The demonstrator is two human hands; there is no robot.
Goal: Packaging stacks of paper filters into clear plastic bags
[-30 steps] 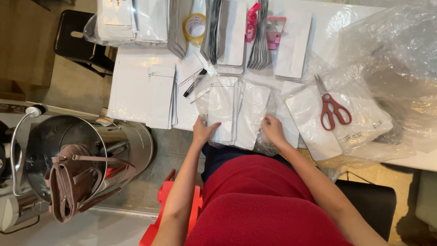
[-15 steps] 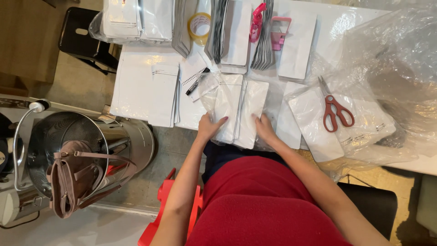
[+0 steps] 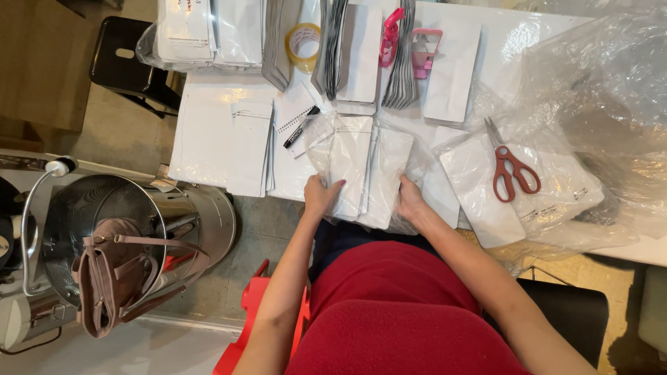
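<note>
The left hand [image 3: 321, 194] grips the near-left edge of a clear plastic bag [image 3: 368, 173] at the near edge of the white table [image 3: 208, 139], fingers curled over the top and thumb beneath. The right hand [image 3: 410, 201] clasps the same bag's near-right edge, fingers wrapped around the side. Inside the bag lie flat white pouches [image 3: 351, 163], set side by side in overlapping stacks. Both forearms reach up from the near side, elbows spread, wrists bent slightly inward toward each other.

Just left of the bag, a black marker [image 3: 300, 128] rests on a spiral notepad [image 3: 295, 118], with larger white pouches [image 3: 226, 142] further left. To the right, red-handled scissors [image 3: 511, 167] lie on another clear bag of white pouches [image 3: 528, 191]. Farther away sit a roll of tape [image 3: 303, 43], upright rows of silver-edged pouches [image 3: 347, 52] and a pink clip [image 3: 424, 52]. On the floor at left, a metal mesh basket [image 3: 104, 215] holds a mauve handbag [image 3: 114, 281].
</note>
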